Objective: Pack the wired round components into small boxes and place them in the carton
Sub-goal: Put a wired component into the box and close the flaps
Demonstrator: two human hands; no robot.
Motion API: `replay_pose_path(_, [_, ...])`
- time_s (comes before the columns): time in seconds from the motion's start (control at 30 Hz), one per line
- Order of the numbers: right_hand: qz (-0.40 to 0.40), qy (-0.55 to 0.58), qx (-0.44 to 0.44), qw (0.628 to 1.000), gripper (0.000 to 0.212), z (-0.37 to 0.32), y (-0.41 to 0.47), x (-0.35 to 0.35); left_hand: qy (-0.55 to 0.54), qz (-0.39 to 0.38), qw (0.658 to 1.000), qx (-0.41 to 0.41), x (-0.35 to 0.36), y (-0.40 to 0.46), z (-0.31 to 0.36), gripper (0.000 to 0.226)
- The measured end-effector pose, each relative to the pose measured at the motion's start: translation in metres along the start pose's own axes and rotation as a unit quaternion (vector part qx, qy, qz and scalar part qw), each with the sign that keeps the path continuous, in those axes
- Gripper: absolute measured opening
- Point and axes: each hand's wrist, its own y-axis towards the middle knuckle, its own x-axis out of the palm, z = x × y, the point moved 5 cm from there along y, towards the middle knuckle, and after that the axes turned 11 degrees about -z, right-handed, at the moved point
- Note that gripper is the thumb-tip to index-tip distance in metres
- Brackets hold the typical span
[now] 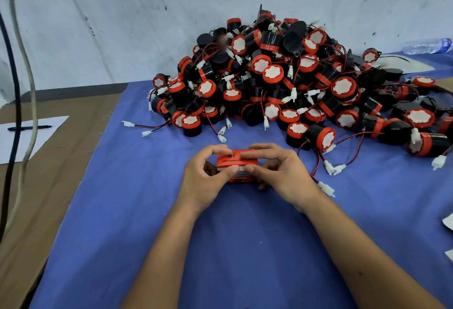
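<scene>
A small red box (234, 160) with printed lettering sits low over the blue cloth at the middle of the view. My left hand (206, 181) grips its left end, fingers curled over the top and thumb on the front. My right hand (282, 174) grips the right end the same way, and the two thumbs meet at the front flap. What lies inside the box is hidden. Behind it rises a big pile of round black components (282, 83) with red caps, red-black wires and white plugs. No carton is in view.
A blue cloth (137, 210) covers the table; brown cardboard (61, 161) lies to its left with a white sheet and a pen (29, 128). Two cables (22, 88) hang at the far left. A plastic bottle (427, 45) lies at the back right. Loose plugs (333, 168) trail beside my right hand.
</scene>
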Motion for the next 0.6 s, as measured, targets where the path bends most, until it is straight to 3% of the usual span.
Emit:
replay_pose_path(0.13, [0.048, -0.060, -0.048, 0.996, 0.013, -0.007, -0.006, 0.002, 0.044, -0.003, 0.997, 0.059, 0.000, -0.002, 0.012, 0.021])
replay_pose_path(0.27, [0.061, -0.259, -0.122, 0.956, 0.017, -0.017, -0.014, 0.006, 0.160, 0.032, 0.977, 0.139, 0.001, -0.007, 0.025, 0.019])
replay_pose_path(0.47, [0.042, -0.409, -0.143, 0.900, 0.025, -0.020, -0.021, 0.012, 0.210, 0.036, 0.966, 0.146, 0.003, -0.008, 0.025, 0.023])
replay_pose_path(0.6, [0.079, -0.450, -0.149, 0.877, 0.023, -0.024, -0.026, 0.017, 0.246, 0.067, 0.955, 0.153, 0.008, -0.010, 0.027, 0.017])
